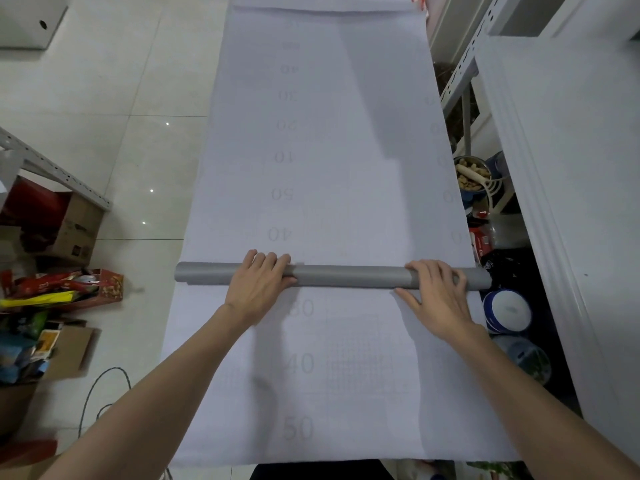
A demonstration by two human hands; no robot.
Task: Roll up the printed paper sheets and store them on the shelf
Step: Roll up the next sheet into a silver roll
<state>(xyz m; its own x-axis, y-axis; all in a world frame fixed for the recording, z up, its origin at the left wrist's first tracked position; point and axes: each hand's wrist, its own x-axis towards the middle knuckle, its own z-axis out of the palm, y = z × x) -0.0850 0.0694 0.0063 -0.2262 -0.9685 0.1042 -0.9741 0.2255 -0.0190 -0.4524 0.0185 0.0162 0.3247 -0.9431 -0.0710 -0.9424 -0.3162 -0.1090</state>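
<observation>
Open left, crowded right
The paper sheet lies bare beyond the grey tube; tiled floor is free far left; cardboard boxes crowd near left; a tub and white cabinet hem the right edge.

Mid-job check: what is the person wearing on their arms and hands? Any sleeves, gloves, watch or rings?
Nothing visible. The left hand and right hand are ungloved with no rings. Both forearms are bare, with no sleeves, watch or bracelet in view.

Paper sheet: faint printed numbers 40, 50 near; mirrored 10, 20, 30 farther.
</observation>
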